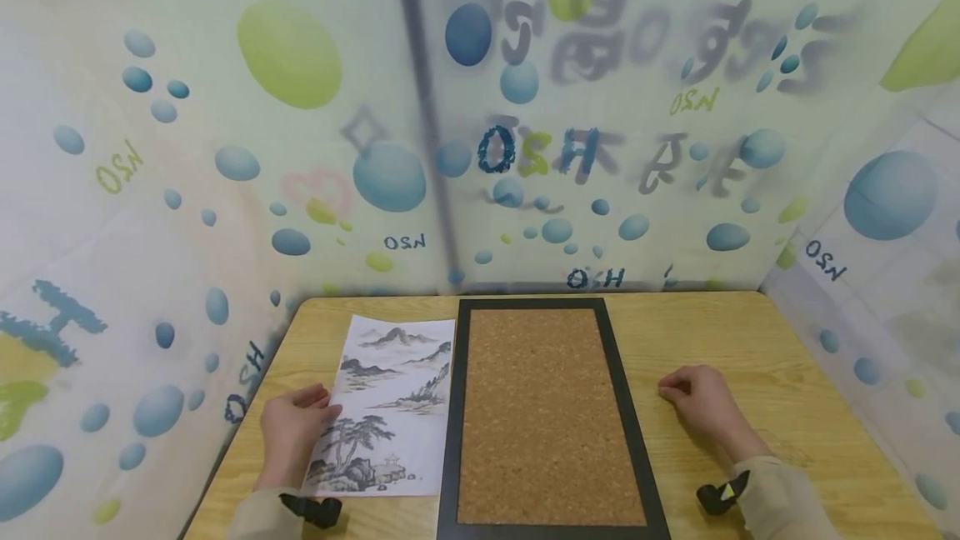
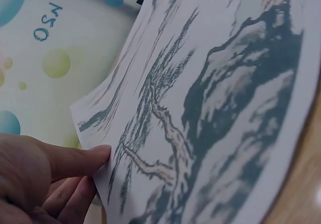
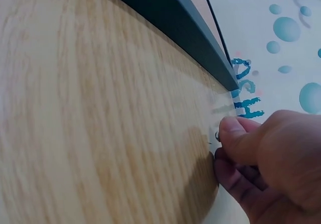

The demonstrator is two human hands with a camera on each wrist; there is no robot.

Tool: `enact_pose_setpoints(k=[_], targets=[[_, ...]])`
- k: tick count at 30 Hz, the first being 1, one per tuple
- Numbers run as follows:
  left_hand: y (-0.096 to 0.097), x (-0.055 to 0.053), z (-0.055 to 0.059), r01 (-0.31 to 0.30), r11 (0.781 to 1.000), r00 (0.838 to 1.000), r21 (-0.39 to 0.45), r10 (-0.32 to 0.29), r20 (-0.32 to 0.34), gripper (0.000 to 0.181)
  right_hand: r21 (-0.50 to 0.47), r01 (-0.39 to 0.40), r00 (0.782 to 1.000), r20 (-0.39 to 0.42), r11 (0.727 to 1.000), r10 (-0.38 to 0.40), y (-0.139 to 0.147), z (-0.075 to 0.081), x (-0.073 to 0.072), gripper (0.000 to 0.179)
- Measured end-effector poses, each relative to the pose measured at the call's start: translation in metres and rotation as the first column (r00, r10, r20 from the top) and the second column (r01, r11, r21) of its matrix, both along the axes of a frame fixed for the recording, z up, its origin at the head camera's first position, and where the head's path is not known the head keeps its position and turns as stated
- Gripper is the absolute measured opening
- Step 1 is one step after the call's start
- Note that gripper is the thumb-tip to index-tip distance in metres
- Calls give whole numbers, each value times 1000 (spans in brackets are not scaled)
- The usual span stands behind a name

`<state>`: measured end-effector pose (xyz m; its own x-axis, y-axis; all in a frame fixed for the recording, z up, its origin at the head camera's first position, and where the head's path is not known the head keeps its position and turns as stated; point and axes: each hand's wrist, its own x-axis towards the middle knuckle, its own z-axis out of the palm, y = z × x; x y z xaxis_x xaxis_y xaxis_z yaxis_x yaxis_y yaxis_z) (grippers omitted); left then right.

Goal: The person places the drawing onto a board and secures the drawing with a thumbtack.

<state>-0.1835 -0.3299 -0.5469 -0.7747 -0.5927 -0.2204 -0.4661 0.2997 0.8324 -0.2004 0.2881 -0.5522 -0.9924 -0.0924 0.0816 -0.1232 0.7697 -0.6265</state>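
Note:
A sheet of paper (image 1: 401,390) printed with an ink landscape of mountains, pines and rocks lies left of a black-framed cork board (image 1: 543,415). My left hand (image 1: 291,427) pinches the sheet's left edge between thumb and fingers. In the left wrist view the printed sheet (image 2: 165,118) bends upward near that thumb. Right of the board, my right hand (image 1: 705,402) is held just over the table. Between its thumb and forefinger, the right wrist view shows a small silvery metal pin (image 3: 217,136), mostly hidden by the fingertips.
The wooden table (image 1: 720,332) carries the board and the sheet. Pale curtains (image 1: 637,107) printed with blue and green bubbles surround it at the back and both sides. The board's dark frame (image 3: 200,43) stands a little above the tabletop.

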Motion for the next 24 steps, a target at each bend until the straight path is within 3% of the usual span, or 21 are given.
enact_pose_setpoints(k=[9,17,24], targets=[[-3,3,-4,-10,999,999,49,12,-40,49,-44,51,998,25,998,-50,3,1,1,5],[-3,4,2,-20,995,1000,93,21,-6,45,-141,69,996,69,988,-60,3,1,1,7],[-2,3,1,-27,990,999,141,23,28,43,-205,57,997,64,977,-44,2,1,1,7]])
